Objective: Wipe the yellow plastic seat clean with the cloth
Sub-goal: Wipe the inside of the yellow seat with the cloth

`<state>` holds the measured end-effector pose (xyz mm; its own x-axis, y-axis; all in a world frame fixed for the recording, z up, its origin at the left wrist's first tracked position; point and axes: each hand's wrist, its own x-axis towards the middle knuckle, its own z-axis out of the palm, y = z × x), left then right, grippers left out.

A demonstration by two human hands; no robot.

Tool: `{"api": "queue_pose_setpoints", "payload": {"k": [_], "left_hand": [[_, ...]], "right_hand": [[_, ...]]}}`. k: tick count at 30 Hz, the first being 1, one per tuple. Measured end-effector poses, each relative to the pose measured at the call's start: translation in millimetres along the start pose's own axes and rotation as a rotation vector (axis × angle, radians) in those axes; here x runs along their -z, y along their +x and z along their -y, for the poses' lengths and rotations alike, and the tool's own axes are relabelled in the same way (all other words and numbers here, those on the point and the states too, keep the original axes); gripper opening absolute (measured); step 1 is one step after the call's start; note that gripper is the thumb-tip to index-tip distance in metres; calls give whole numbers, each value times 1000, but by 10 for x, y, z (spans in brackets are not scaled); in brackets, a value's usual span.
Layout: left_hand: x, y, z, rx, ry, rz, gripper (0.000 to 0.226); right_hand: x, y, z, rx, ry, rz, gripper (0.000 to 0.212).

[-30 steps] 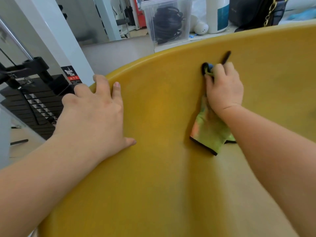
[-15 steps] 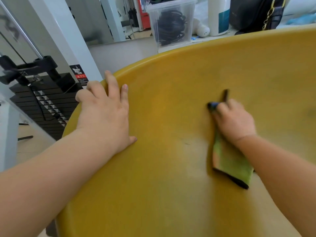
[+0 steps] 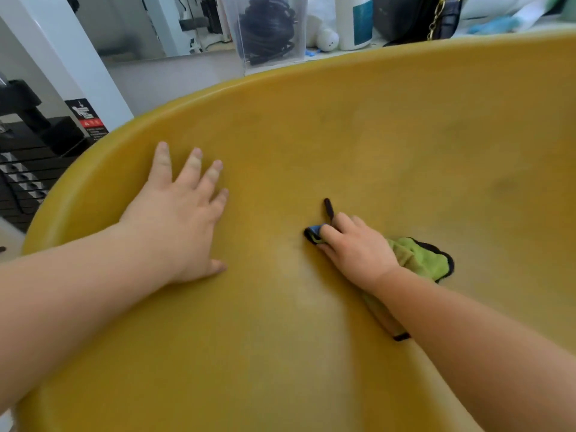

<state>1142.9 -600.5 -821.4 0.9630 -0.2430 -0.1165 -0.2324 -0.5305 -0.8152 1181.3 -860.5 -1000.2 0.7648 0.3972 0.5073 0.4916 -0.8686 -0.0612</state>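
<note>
The yellow plastic seat [image 3: 389,145] fills most of the head view, its curved rim arching across the top. My left hand [image 3: 177,216] lies flat on the seat's left side, fingers straight and spread. My right hand [image 3: 355,247] presses a green cloth [image 3: 420,257] with black edging onto the seat near its middle, fingers curled over the bunched front of the cloth. A black loop sticks out past my fingertips. Part of the cloth trails under my right wrist and forearm.
Behind the rim stand a clear plastic box of black cables [image 3: 268,29], a white bottle [image 3: 353,20] and a dark bag [image 3: 411,14]. At the left are a white post [image 3: 71,67] and a black weight stack [image 3: 28,169].
My right hand has dragged the cloth down from the seat's upper wall to its middle. My left hand has moved off the rim and now lies flat inside the seat.
</note>
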Motion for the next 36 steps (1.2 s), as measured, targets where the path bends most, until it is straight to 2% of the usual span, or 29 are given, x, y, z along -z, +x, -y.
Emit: {"api": "queue_pose_setpoints", "payload": {"k": [3,5,7,9,11,15,17,20,22,24,25,28,30,31,33,34,36], "left_hand": [[-30,92,-150,-92,4,75,118],[-15,142,-239,-109,9,90,124],[-9,186,-308,-109,10,83,128],[2,203,-332,-111,-4,84,130],[38,233,-347,-116,-17,95,131],[89,276,-400,-107,-24,105,132],[88,271,-411,-102,-26,108,132],[105,254,-397,-113,-24,116,131],[133,244,-390,-125,-29,127,129],[159,239,-413,-134,-19,149,127],[165,238,-427,-134,-11,157,126],[186,242,-443,-133,7,165,123],[199,234,-447,-140,1,175,120],[199,229,-453,-144,-5,178,118],[207,221,-458,-154,-6,178,115],[216,218,-456,-158,-8,179,114],[247,215,-442,-156,-21,177,111]], "right_hand": [[284,-233,-987,-266,-200,-107,24],[522,-370,-1469,-615,-229,-204,27],[617,-361,-1669,-980,-166,-301,31],[533,-134,-1497,-1173,-105,-340,32],[358,122,-1001,-1053,-50,-313,30],[-91,188,486,-422,57,-53,20],[-67,23,927,-228,138,16,20],[152,-420,828,57,258,180,23],[266,-702,311,191,194,251,26],[388,-847,-474,117,-4,175,28],[481,-873,-914,-23,-115,105,29],[867,-877,-1941,-658,-336,-137,32],[932,-775,-2107,-1001,-332,-256,34],[862,-671,-2030,-1099,-308,-272,34],[629,-409,-1632,-1160,-215,-248,37],[486,-298,-1357,-1114,-166,-213,36],[237,-120,-659,-910,-62,-125,34]]}}
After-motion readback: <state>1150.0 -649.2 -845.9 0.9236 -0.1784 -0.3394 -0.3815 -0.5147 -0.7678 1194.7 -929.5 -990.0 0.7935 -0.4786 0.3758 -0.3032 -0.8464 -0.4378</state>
